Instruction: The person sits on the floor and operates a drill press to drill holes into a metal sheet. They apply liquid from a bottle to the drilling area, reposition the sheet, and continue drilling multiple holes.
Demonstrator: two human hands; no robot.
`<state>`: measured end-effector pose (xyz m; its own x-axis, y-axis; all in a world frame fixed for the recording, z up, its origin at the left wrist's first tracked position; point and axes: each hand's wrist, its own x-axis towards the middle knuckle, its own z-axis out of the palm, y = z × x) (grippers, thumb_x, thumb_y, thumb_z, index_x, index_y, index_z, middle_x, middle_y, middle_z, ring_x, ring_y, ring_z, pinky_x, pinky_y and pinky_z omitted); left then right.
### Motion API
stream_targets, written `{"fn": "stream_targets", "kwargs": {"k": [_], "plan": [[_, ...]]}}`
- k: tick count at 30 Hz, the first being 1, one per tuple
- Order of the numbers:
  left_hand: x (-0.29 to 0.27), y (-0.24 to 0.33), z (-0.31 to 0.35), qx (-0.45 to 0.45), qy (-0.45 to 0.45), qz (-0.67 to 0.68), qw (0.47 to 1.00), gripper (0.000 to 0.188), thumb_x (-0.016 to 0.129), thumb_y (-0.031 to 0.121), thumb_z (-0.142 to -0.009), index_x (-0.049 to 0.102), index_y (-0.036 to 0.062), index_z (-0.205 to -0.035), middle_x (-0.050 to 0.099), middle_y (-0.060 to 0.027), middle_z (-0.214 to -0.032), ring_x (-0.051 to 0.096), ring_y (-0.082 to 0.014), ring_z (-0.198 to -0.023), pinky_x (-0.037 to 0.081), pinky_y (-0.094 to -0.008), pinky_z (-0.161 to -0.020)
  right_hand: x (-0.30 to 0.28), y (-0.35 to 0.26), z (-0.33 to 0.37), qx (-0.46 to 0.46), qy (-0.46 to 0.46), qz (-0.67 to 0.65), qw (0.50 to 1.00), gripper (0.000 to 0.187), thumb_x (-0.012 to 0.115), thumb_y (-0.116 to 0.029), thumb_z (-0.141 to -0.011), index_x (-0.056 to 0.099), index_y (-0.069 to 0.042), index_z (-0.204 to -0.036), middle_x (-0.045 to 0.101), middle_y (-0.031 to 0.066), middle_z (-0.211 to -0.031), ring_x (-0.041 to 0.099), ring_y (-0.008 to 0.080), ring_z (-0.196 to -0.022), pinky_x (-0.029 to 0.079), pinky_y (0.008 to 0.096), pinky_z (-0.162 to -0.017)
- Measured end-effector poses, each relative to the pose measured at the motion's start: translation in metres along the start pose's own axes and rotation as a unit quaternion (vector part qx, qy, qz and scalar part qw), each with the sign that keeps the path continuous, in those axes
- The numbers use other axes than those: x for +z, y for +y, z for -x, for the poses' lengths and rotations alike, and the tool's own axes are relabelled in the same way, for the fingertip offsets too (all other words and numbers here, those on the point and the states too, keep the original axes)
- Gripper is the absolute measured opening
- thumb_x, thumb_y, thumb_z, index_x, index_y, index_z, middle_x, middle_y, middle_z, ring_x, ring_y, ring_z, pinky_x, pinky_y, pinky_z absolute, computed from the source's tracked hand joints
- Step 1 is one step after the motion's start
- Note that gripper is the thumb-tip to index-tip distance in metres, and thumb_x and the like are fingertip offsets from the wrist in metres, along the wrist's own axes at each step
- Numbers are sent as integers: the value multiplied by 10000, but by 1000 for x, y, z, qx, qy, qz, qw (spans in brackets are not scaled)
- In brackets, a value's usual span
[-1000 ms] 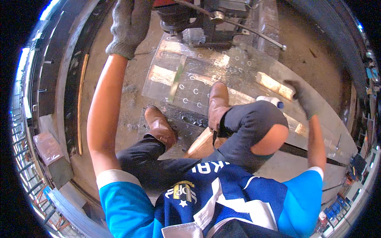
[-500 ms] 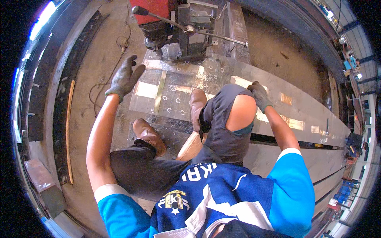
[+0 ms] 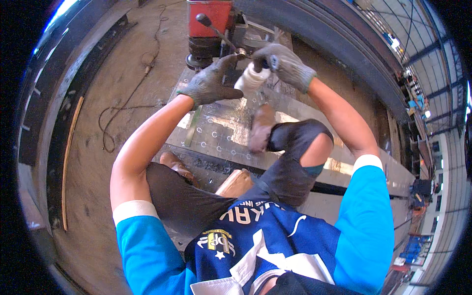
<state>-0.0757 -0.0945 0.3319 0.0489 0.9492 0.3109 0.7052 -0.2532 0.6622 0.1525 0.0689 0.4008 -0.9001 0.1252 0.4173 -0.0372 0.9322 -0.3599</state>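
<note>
My right hand [image 3: 287, 68], in a grey knit glove, has its fingers curled round the top of a whitish translucent plastic bottle [image 3: 251, 81]. The bottle is tilted above the marked steel plate [image 3: 221, 135]. My left hand [image 3: 210, 83], gloved too, is open just left of the bottle, thumb spread from the fingers. Beyond it stands a red and black drilling machine [image 3: 210, 20] with a black-knobbed lever [image 3: 203, 19]. The left fingertips overlap the lever hub in the picture; whether they touch it I cannot tell. Chalk-like circles mark the plate.
My boot [image 3: 262, 129] rests on the plate, and the other boot [image 3: 177, 166] is at its near edge. A wooden block [image 3: 235, 183] lies between my legs. A cable [image 3: 114, 108] winds over the floor at the left. Long steel beams [image 3: 314, 29] run along the far side.
My right hand has left my knee and now grips the bottle, which did not show before. My left hand has moved right, toward the machine. The view has shifted a little.
</note>
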Motion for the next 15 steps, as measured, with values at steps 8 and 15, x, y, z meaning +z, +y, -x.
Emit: {"fn": "stream_targets", "kwargs": {"k": [8, 15], "plan": [[0, -65, 39, -117, 44, 156, 980, 796, 887, 329, -780, 516, 88, -1442, 647, -123, -1366, 633, -251, -1225, 482, -409, -1076, 62, -19, -100, -10, 60, -77, 995, 760, 345, -679, -1014, 705, -11, -1045, 698, 153, -923, 665, 262, -849, 525, 398, -789], [42, -150, 124, -386, -6, 310, 869, 728, 886, 349, -787, 581, 13, -1356, 697, -123, -1232, 679, -223, -1073, 545, -380, -960, 66, -21, -180, 1, 136, -16, 991, 421, 425, -45, -968, 615, -38, -1344, 661, 118, -1335, 614, 258, -1245, 462, 365, -1089]]}}
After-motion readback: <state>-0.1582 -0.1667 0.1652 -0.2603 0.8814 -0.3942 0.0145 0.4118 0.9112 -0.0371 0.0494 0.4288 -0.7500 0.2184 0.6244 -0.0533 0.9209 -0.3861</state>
